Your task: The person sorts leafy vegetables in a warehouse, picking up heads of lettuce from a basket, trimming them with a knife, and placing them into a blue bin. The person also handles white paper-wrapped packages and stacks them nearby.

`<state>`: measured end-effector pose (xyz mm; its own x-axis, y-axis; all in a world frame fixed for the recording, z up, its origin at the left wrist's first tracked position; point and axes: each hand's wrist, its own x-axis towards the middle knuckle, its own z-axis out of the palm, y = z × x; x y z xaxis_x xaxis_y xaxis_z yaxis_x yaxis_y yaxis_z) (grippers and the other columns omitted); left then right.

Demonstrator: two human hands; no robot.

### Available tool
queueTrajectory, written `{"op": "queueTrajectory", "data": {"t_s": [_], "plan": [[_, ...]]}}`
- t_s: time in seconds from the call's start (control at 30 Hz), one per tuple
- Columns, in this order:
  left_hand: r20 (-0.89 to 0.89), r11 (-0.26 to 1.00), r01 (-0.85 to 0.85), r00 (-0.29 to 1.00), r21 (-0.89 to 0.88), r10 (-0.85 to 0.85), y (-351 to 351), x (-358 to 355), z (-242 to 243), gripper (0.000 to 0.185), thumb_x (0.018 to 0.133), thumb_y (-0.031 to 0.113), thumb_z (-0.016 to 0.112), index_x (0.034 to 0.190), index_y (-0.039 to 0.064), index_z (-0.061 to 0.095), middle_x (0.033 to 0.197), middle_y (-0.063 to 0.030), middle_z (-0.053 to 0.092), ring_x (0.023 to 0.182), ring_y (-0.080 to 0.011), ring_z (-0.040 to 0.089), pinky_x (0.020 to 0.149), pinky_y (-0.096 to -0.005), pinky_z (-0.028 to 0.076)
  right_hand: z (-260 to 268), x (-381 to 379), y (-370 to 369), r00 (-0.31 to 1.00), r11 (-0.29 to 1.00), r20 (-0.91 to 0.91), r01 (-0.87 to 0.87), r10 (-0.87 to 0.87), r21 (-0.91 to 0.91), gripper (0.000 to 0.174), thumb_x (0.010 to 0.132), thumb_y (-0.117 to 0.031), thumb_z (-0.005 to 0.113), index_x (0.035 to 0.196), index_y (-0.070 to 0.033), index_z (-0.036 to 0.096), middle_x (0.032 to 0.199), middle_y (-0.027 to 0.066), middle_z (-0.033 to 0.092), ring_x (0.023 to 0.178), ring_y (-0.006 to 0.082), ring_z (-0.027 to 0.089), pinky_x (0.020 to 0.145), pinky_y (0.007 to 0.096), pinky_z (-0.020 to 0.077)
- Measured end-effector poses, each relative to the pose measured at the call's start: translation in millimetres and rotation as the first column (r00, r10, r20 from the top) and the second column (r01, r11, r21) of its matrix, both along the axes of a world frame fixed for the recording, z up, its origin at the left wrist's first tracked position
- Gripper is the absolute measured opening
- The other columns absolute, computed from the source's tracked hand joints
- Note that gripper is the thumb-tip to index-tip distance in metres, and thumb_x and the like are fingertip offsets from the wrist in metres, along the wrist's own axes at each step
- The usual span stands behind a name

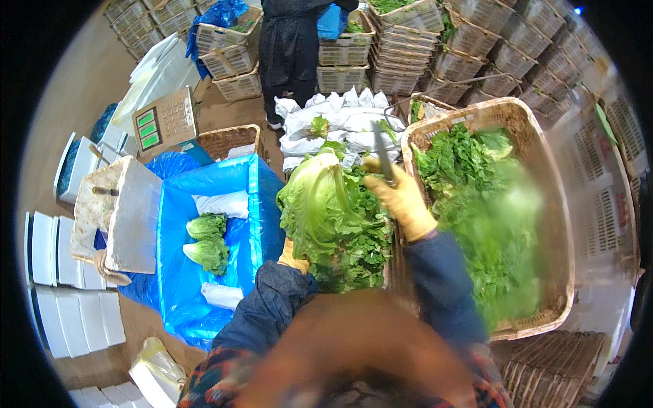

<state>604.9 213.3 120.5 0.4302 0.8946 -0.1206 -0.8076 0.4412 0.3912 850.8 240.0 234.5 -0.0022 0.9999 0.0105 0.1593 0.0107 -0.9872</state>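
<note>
My left hand [294, 257], in a yellow glove, grips a large green lettuce head [314, 199] from below, its pale cut end facing away from me. In my right hand [405, 206], also gloved, is a knife [381, 150] with its dark blade pointing up and away. The blade stands apart from the lettuce. Loose leaves [365, 255] are heaped beneath and beside the head. To the left, a crate lined with blue plastic [204, 173] holds two trimmed lettuce heads [208, 255] and white packets [223, 296]. On the right, leafy lettuce [474, 204], partly blurred, fills much of a dirty plastic crate [565, 239].
White packets [331, 117] are piled ahead. A scale with green displays [168, 120] and a foam box [137, 219] stand left. Beyond the packets is a person in dark clothing [288, 46], among stacked crates [403, 61]. White foam boxes [76, 321] line the far left.
</note>
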Motion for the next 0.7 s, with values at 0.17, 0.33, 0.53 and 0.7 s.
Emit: {"op": "queueTrajectory", "data": {"t_s": [0.17, 0.33, 0.53, 0.7], "plan": [[-0.089, 0.995, -0.008, 0.996, 0.096, 0.017, -0.7, 2.7, 25.2, 0.047, 0.109, 0.026, 0.052, 0.151, 0.006, 0.048, 0.156, -0.0121, 0.049, 0.139, -0.0265, 0.051, 0.117, -0.0432, 0.044, -2.5, -30.8, -4.5, 0.989, 0.997, 0.127, 0.082, -0.079, -0.015, 0.021, 0.088, -0.016, 0.079, 0.106, -0.007, 0.077, 0.094, 0.006, 0.073, 0.083, 0.0165, 0.068, 0.076, 0.0298, 0.0548], [-0.261, 0.988, -0.14, 0.953, 0.062, 0.151, 14.8, -32.0, 58.3, 0.042, 0.109, 0.023, 0.049, 0.144, 0.002, 0.055, 0.142, -0.0138, 0.062, 0.127, -0.0283, 0.061, 0.11, -0.0449, 0.051, -24.1, -5.9, -16.0, 0.988, 0.954, 0.148, 0.003, -0.05, 0.3, 0.016, 0.087, -0.014, 0.077, 0.101, -0.008, 0.079, 0.094, 0.0095, 0.073, 0.085, 0.0233, 0.07, 0.079, 0.0323, 0.0551], [-0.658, 0.946, -0.223, 0.68, 0.234, 0.323, 51.2, -96.8, 99.1, 0.032, 0.106, 0.021, 0.053, 0.127, -0.001, 0.066, 0.119, -0.0146, 0.073, 0.101, -0.0287, 0.073, 0.09, -0.0434, 0.061, -8.6, 61.9, -9.2, 0.923, 0.987, 0.354, 0.124, -0.152, 0.1, 0.028, 0.08, -0.011, 0.083, 0.107, -0.005, 0.077, 0.108, 0.0099, 0.073, 0.102, 0.0257, 0.071, 0.094, 0.0353, 0.0554], [-0.281, 0.993, -0.017, 0.959, 0.116, 0.049, 49.3, -67.8, 95.9, 0.044, 0.108, 0.027, 0.045, 0.14, 0.0, 0.058, 0.137, -0.0199, 0.064, 0.12, -0.0331, 0.065, 0.105, -0.0464, 0.053, -0.4, 2.2, 14.3, 0.96, 0.89, 0.24, -0.232, 0.144, 0.393, 0.077, 0.079, -0.012, 0.085, 0.15, -0.011, 0.054, 0.141, 0.0146, 0.06, 0.125, 0.0213, 0.058, 0.103, 0.033, 0.0501]]}}
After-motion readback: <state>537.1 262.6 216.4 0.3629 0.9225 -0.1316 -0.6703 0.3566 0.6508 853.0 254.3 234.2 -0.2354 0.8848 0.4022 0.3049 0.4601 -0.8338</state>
